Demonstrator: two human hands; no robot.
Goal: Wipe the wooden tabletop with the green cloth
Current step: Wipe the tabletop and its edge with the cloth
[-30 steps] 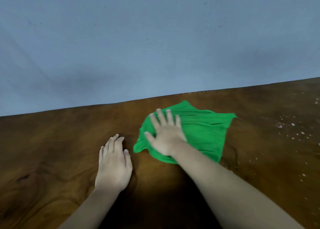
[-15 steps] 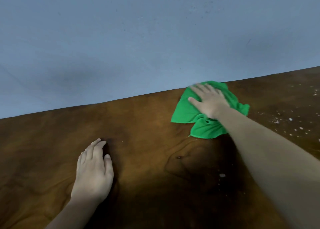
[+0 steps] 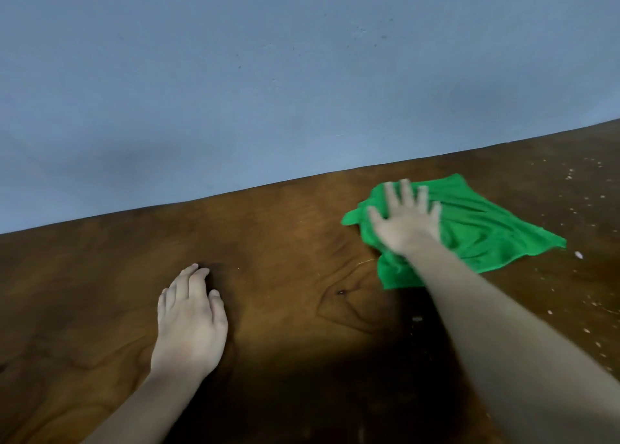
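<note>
The green cloth [image 3: 486, 232] lies spread and wrinkled on the wooden tabletop [image 3: 285, 242], right of centre near the far edge. My right hand [image 3: 406, 225] presses flat on the cloth's left part with its fingers spread, and it is blurred by motion. The cloth's right half trails free toward the right. My left hand [image 3: 191, 323] rests palm down on the bare wood at the lower left, apart from the cloth and holding nothing.
A blue-grey wall [image 3: 302, 74] rises directly behind the table's far edge. White crumbs and specks [image 3: 578, 255] are scattered over the wood to the right of the cloth. A dark knot [image 3: 341, 292] marks the wood between my hands.
My right hand swept the cloth to the right and toward the far edge, then drew back a little. The cloth, bunched half a second ago, now lies spread out. My left hand stayed flat.
</note>
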